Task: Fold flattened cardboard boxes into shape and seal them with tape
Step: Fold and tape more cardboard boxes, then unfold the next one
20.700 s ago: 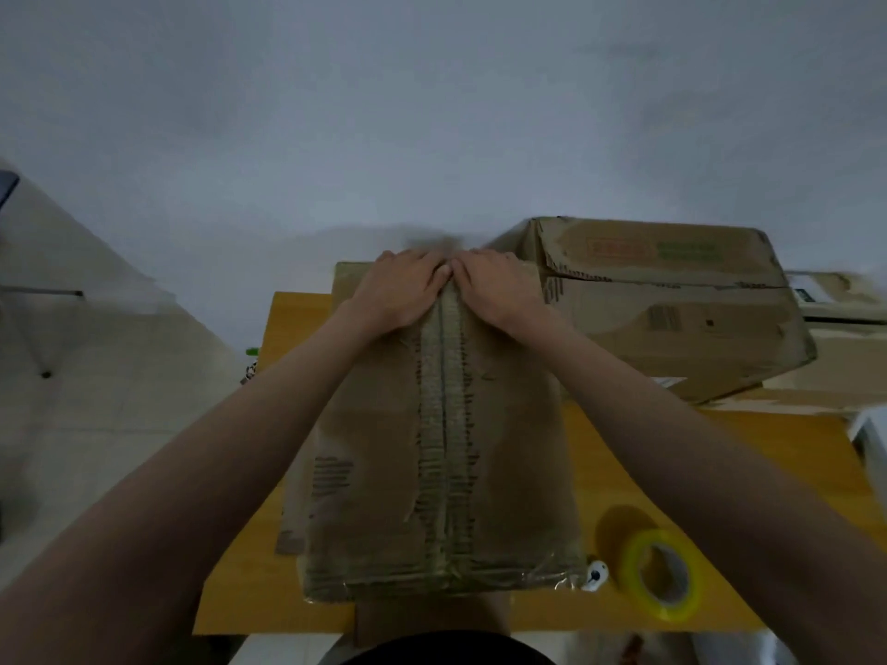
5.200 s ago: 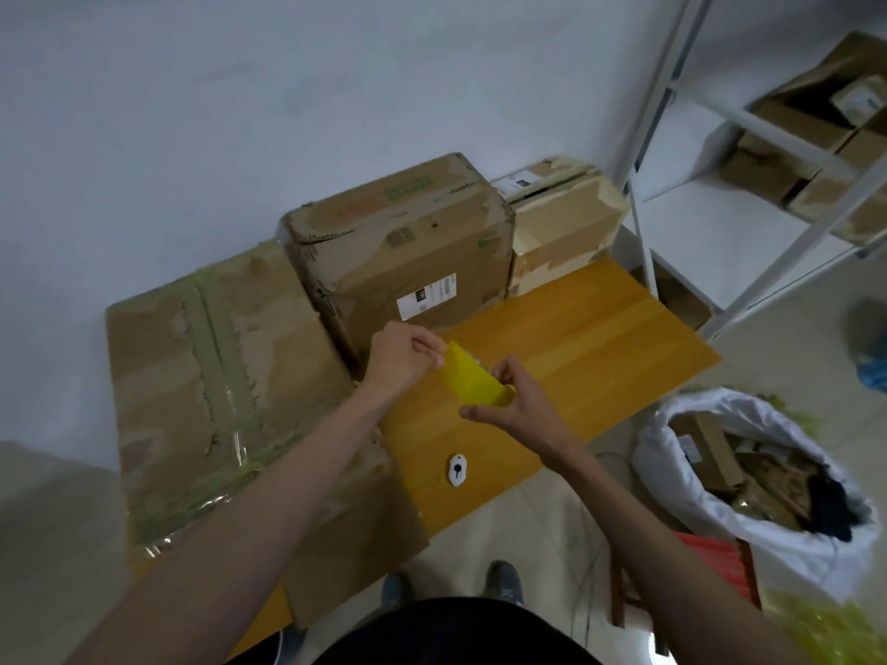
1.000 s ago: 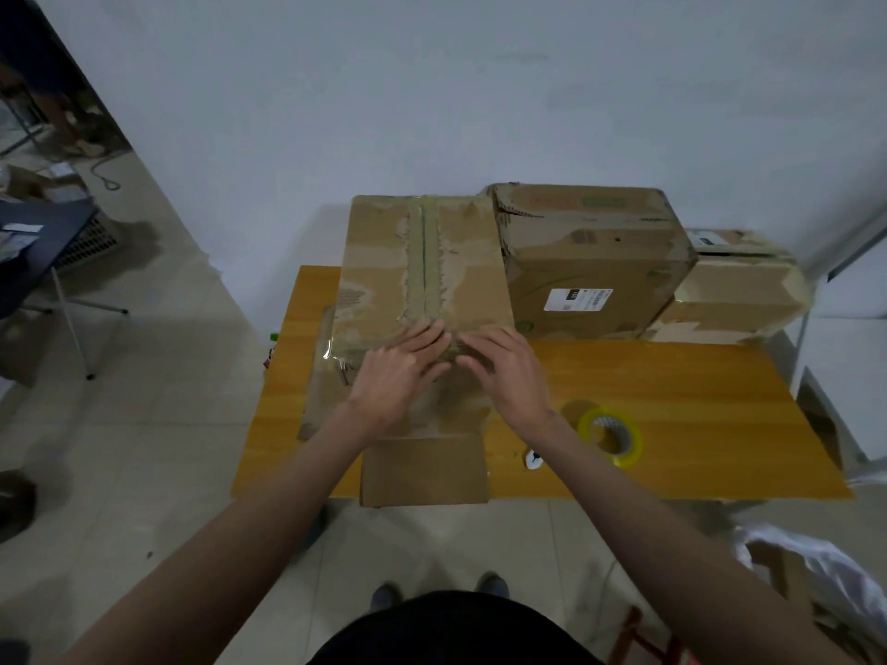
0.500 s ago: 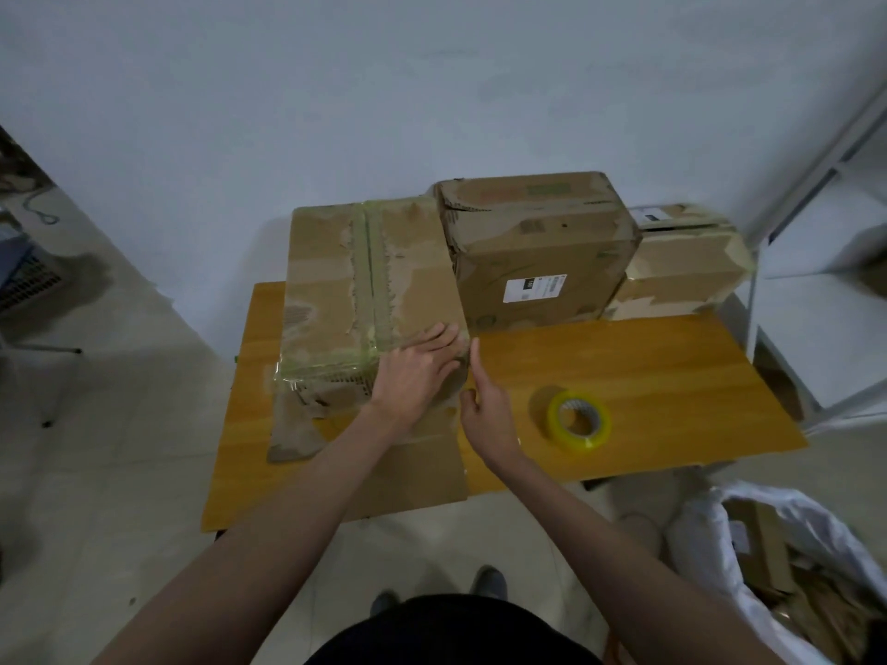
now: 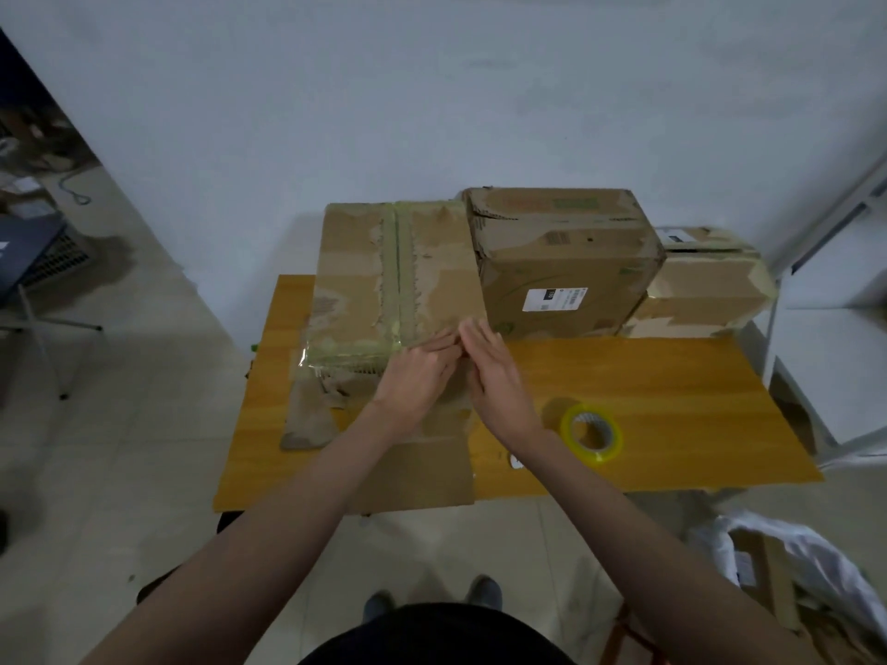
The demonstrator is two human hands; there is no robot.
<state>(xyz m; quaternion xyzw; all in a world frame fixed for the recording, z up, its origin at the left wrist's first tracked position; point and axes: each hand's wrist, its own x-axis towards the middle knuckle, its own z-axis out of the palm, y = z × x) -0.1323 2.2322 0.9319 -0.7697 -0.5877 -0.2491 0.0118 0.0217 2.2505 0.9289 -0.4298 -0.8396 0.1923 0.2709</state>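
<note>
Your left hand (image 5: 416,382) and right hand (image 5: 494,380) cover the taped box's (image 5: 393,285) near right corner; the small white object (image 5: 515,460) below your right wrist is unidentifiable.

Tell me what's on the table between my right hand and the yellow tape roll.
Nothing: the head view shows only bare wooden table between the right hand and the tape roll.

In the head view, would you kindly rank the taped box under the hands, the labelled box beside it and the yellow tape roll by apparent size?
1. Taped box and labelled box: look alike, so unranked.
2. Yellow tape roll: clearly smallest.
</note>
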